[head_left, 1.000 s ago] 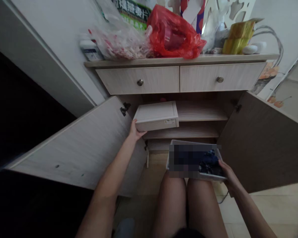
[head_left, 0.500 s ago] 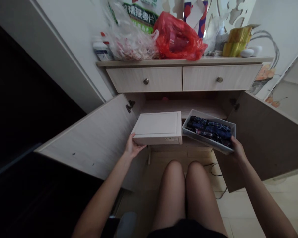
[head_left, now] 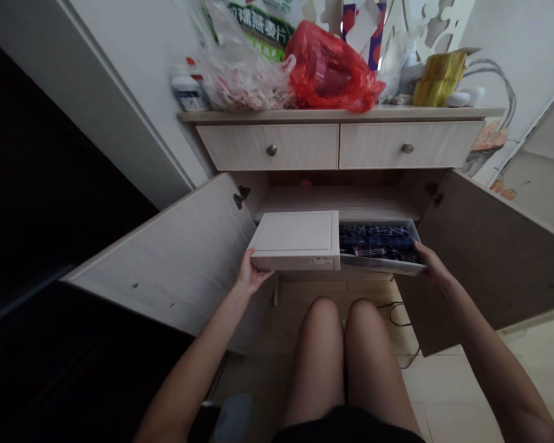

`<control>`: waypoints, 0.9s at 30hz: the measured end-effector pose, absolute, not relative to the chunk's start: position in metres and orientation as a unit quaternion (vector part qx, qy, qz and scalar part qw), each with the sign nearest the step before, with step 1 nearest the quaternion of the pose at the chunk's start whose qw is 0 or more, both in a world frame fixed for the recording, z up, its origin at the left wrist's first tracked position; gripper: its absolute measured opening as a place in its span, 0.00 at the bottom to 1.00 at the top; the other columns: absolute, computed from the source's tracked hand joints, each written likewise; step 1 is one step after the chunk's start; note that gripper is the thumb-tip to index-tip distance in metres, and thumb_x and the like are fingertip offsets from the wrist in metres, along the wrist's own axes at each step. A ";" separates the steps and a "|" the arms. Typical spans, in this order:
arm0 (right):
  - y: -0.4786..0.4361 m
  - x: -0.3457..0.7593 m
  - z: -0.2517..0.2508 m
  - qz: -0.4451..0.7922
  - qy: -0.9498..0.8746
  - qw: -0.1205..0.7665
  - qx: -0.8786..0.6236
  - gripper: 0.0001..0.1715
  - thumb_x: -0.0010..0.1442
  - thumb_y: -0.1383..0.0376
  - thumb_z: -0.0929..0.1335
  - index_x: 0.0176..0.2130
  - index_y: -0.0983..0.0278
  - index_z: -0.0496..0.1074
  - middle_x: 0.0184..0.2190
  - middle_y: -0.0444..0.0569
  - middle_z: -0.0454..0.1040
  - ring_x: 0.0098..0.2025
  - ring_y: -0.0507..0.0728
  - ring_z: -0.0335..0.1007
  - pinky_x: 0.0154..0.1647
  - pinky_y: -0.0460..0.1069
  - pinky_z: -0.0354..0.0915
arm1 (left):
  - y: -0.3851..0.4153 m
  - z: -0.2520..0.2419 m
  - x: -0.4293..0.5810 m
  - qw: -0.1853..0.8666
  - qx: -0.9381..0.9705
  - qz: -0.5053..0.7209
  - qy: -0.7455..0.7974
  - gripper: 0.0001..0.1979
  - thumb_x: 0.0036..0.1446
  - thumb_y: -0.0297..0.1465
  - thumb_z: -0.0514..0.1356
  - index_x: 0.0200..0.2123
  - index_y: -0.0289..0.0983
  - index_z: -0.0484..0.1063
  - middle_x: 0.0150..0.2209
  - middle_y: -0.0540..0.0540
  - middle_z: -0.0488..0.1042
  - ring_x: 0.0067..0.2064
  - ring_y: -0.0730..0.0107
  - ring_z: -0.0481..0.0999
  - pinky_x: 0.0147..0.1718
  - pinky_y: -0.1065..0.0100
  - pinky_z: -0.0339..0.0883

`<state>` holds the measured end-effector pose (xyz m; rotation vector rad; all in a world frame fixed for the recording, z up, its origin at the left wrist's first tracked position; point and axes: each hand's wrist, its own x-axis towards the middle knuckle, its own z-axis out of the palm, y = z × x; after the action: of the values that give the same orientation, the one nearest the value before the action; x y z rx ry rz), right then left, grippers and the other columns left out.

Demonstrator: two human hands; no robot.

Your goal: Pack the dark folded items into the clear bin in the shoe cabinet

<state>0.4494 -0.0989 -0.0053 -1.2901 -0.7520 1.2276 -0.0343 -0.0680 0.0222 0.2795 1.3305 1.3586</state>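
White and flat-topped, a box [head_left: 295, 232] is held level in front of the open cupboard [head_left: 351, 115], a little left of the middle. The left hand [head_left: 253, 271] has it by the near left corner, the thumb against the left end and the fingers spread underneath, so the grip is closed only as far as the box's thickness allows. A small label [head_left: 321, 261] is stuck on the near face, towards the right.

Directly to the right is a see-through tray [head_left: 381, 264], its left end out of sight at the box's right edge; how far it goes inside cannot be told. Dark blue checked cloth [head_left: 381, 242] lies in it in long rolls. The right hand [head_left: 431, 263] has hold of the tray's right end, thumb at the rim and fingers curled around the outside, closed on the wall.

Behind both is a bare-wood shelf [head_left: 305, 198], with the left door [head_left: 166, 258] and right door [head_left: 489, 258] swung wide on either side. Above are two drawers with round knobs. On the cupboard's top, from left to right, sit a white bottle [head_left: 188, 93], a clear bag [head_left: 244, 83], a red bag [head_left: 323, 67] and yellow tape rolls [head_left: 436, 77]. Two bare knees [head_left: 322, 314] are nearer, below the box and tray.
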 end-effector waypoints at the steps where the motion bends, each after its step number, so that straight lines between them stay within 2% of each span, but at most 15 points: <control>1: -0.097 0.450 -0.005 0.523 -0.329 0.564 -0.548 0.20 0.61 0.52 0.69 0.48 0.60 0.77 0.39 0.51 0.83 0.37 0.63 0.81 0.30 0.53 0.76 | -0.069 0.021 -0.034 0.572 0.121 0.582 0.565 0.24 0.64 0.41 0.58 0.62 0.44 0.69 0.49 0.41 0.76 0.39 0.61 0.79 0.39 0.60 0.78; 6: -0.088 0.441 -0.002 0.539 -0.355 0.530 -0.551 0.22 0.63 0.52 0.68 0.51 0.61 0.76 0.37 0.51 0.83 0.33 0.62 0.80 0.28 0.52 0.75 | -0.071 0.015 -0.022 0.581 0.140 0.568 0.566 0.23 0.64 0.40 0.57 0.61 0.45 0.68 0.49 0.42 0.76 0.39 0.62 0.78 0.37 0.63 0.78; 12: -0.079 0.415 0.000 0.569 -0.345 0.525 -0.531 0.18 0.65 0.56 0.68 0.49 0.63 0.77 0.35 0.50 0.83 0.30 0.60 0.79 0.26 0.50 0.74 | -0.072 0.008 0.002 0.593 0.157 0.547 0.569 0.25 0.63 0.42 0.57 0.62 0.45 0.67 0.51 0.40 0.76 0.41 0.60 0.78 0.36 0.63 0.78; 16: -0.071 0.396 -0.001 0.583 -0.331 0.534 -0.515 0.16 0.65 0.58 0.68 0.48 0.63 0.77 0.33 0.49 0.83 0.30 0.59 0.79 0.29 0.51 0.75 | -0.075 0.004 0.015 0.599 0.154 0.551 0.559 0.24 0.63 0.42 0.57 0.61 0.44 0.67 0.52 0.40 0.75 0.42 0.60 0.78 0.38 0.62 0.78; 21: -0.065 0.378 -0.008 0.577 -0.337 0.547 -0.505 0.17 0.64 0.56 0.69 0.47 0.63 0.78 0.35 0.48 0.83 0.35 0.60 0.81 0.36 0.53 0.77 | -0.077 -0.002 0.032 0.608 0.157 0.556 0.544 0.25 0.60 0.45 0.61 0.59 0.45 0.68 0.52 0.40 0.76 0.44 0.59 0.79 0.40 0.61 0.77; 25: -0.060 0.366 -0.012 0.552 -0.367 0.549 -0.509 0.17 0.63 0.53 0.70 0.42 0.63 0.79 0.38 0.50 0.83 0.44 0.60 0.81 0.48 0.54 0.75 | -0.076 -0.005 0.046 0.616 0.152 0.551 0.542 0.28 0.58 0.47 0.63 0.59 0.44 0.69 0.51 0.40 0.76 0.45 0.57 0.79 0.40 0.60 0.77; 27: -0.059 0.361 -0.013 0.533 -0.384 0.552 -0.514 0.21 0.64 0.49 0.70 0.42 0.64 0.79 0.39 0.52 0.83 0.49 0.62 0.79 0.53 0.55 0.73 | -0.076 -0.007 0.052 0.614 0.150 0.555 0.540 0.28 0.58 0.47 0.64 0.59 0.44 0.69 0.51 0.40 0.76 0.45 0.57 0.79 0.39 0.60 0.77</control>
<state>0.3612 -0.0586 -0.0135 -1.2149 -0.9088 1.2607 0.0519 -0.0760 -0.0065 0.3461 1.2444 1.2802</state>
